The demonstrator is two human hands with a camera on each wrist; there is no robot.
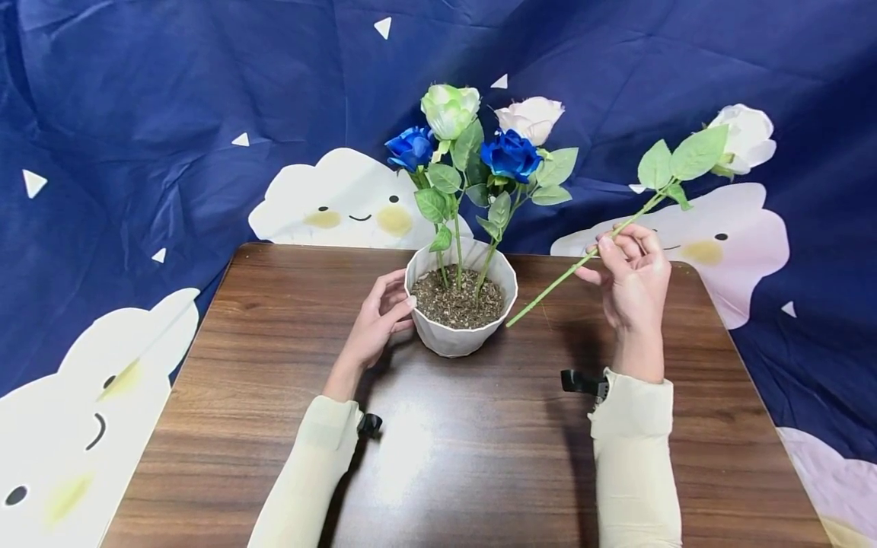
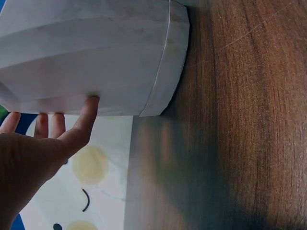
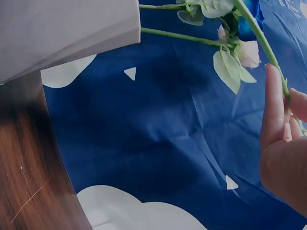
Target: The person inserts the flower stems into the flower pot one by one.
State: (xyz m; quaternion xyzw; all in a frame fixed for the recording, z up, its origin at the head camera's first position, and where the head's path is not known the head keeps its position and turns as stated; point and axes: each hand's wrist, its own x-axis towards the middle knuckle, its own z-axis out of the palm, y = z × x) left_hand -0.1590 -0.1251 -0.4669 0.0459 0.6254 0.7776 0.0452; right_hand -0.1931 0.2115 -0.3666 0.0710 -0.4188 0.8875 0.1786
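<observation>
My right hand [image 1: 633,281] pinches the green stem of an artificial white rose [image 1: 743,141] between thumb and fingers. The rose slants, its bloom up to the right and the bare stem end close to the right side of a white flowerpot [image 1: 452,340]. In the right wrist view the held stem [image 3: 261,36] crosses the fingertips. With fingertips and thumb, my left hand [image 1: 373,320] rests against the pot's left outer wall; the left wrist view has its fingers [image 2: 86,117] along the wall. Brown soil [image 1: 455,301] fills the pot, with several stems standing in it.
Blue roses [image 1: 510,156], a green-white rose [image 1: 450,112] and a pale pink rose [image 1: 530,119] rise above the pot. It stands on a brown wooden table [image 1: 473,457], near the far edge. Behind hangs a dark blue cloth [image 1: 205,76] printed with clouds.
</observation>
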